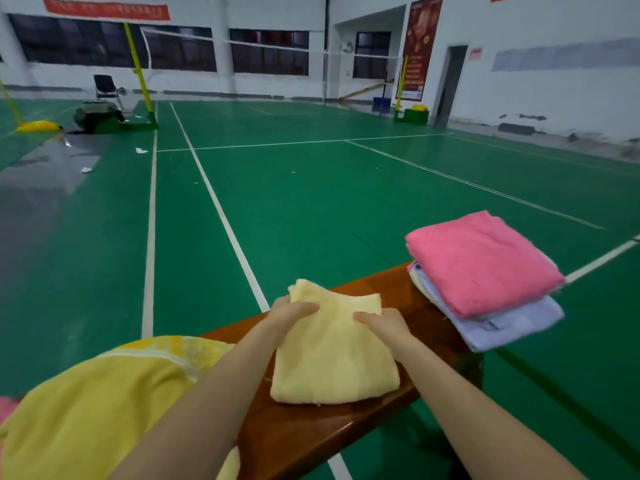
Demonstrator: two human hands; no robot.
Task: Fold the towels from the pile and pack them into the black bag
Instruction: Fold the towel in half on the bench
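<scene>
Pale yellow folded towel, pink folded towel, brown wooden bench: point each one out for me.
Pale yellow folded towel [334,362]: head view, middle of its top face.
Pink folded towel [481,263]: head view, centre of its top, on the stack.
Brown wooden bench [298,431]: head view, bare glossy top nearer the camera.

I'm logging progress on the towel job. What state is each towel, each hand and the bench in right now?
pale yellow towel: folded small, lying on the bench, far edge gripped by both hands.
left hand: closed on the towel's far left corner.
right hand: closed on its far right edge.
pink towel: folded, top of the stack.
lavender towel: folded, under the pink one.
bright yellow towel: unfolded, heaped.
wooden bench: upright, carrying the towels.
</scene>
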